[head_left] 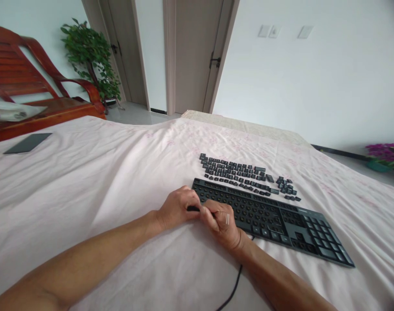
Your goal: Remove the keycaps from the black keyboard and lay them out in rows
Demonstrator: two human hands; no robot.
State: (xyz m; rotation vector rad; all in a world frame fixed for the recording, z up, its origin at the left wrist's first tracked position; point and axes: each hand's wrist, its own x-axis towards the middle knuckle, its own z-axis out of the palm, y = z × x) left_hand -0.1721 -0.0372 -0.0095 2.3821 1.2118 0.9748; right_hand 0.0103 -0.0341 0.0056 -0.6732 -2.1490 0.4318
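Meeting at the left end of a black plastic keyboard stripped of most of its keycaps (274, 220), the two hands work close together on the bed's pale pink sheet (102, 181). The left hand (177, 207) curls its fingers around a small dark piece, likely a keycap or a puller; what it is exactly cannot be told. The right hand (222, 222) is pinched closed right against it, fingers touching the same small piece at the keyboard's near corner. Just behind the keyboard lie rows of loose black keycaps (245, 175), apart from it. Those caps look light, hard and smooth, easy to flick away, so a fingertip pinch on two opposite sides would suit them; the keyboard seems stiff and flat, best steadied by its edge. A black cable (234, 283) trails toward the viewer. A dark flat tablet (27, 143) lies well apart, near a red wooden chair (28, 82).
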